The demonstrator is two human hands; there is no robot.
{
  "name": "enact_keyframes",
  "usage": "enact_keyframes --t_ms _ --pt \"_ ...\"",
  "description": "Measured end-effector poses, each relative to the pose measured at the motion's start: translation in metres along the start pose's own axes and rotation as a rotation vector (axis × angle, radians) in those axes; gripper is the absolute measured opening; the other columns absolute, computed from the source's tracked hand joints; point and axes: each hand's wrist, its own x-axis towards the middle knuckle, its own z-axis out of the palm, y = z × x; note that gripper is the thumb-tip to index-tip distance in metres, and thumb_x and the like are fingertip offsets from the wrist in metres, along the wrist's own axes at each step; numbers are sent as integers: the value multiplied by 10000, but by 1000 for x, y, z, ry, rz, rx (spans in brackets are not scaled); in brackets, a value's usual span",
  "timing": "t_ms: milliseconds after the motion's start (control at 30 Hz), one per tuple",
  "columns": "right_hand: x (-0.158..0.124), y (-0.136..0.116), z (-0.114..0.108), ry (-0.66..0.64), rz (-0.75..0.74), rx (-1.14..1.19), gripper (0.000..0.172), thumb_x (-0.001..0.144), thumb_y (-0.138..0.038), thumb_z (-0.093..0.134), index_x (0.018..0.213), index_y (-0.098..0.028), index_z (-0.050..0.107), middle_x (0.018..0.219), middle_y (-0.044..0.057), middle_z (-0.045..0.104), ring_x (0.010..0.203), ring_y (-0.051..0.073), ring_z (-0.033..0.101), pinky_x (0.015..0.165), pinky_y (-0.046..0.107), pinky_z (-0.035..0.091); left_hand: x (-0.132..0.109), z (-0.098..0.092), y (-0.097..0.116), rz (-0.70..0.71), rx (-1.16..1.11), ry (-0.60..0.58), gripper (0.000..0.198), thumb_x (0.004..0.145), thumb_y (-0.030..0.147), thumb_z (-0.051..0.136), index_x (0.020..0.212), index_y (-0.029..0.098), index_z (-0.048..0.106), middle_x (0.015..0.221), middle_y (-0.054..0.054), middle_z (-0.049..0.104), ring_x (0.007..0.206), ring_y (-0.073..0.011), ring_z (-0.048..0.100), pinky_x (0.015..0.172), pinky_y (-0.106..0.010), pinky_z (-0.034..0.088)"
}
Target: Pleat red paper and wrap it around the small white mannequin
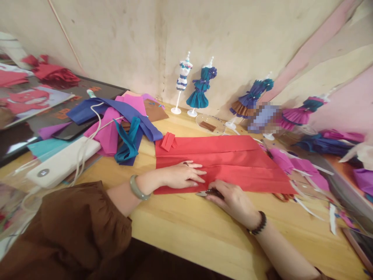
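Note:
A large red sheet [233, 159] with long fold creases lies on the wooden table in front of me; I cannot tell if it is cloth or crepe paper. My left hand [183, 175] rests flat on its left part, fingers stretched out. Close by, at the sheet's near edge, my right hand [229, 196] is closed around a small knife [201, 193] with a dark handle. Its pointed metal blade faces left, along that edge. On the sheet's upper left corner lies a small folded red piece [168, 142].
Blue, pink and teal strips [128, 134] are heaped at the left beside a white power bank [64, 161] with a cord. Small dress forms [201, 89] stand along the wall near a clear dish [210, 123]. Pink scraps [310, 171] lie at the right, a phone [359, 245] at the edge.

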Motion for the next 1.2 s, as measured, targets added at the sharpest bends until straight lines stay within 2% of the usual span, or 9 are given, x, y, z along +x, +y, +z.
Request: enact_keyframes --t_ms 467,633,1200 --pt "2 -2 1 -7 -2 4 367 985 -509 413 935 -202 607 810 46 691 683 176 660 608 283 491 0 -1 1 7 78 -18 347 975 244 462 1281 236 625 1490 -38 464 1451 -231 296 1171 -423 217" --pt "1 -3 1 -15 8 -2 373 986 -511 410 958 -198 612 827 55 698 696 182 665 613 287 499 -1 0 1 1 72 -10 346 963 227 474 1268 265 633 1486 -15 472 1449 -226 303 1172 -408 211" --pt "2 -3 4 10 -4 -19 344 977 -507 441 978 -198 593 816 42 695 692 181 669 604 281 488 2 -3 4 -25 44 -38 354 967 205 459 1280 225 624 1504 -61 442 1463 -211 277 1199 -430 167"
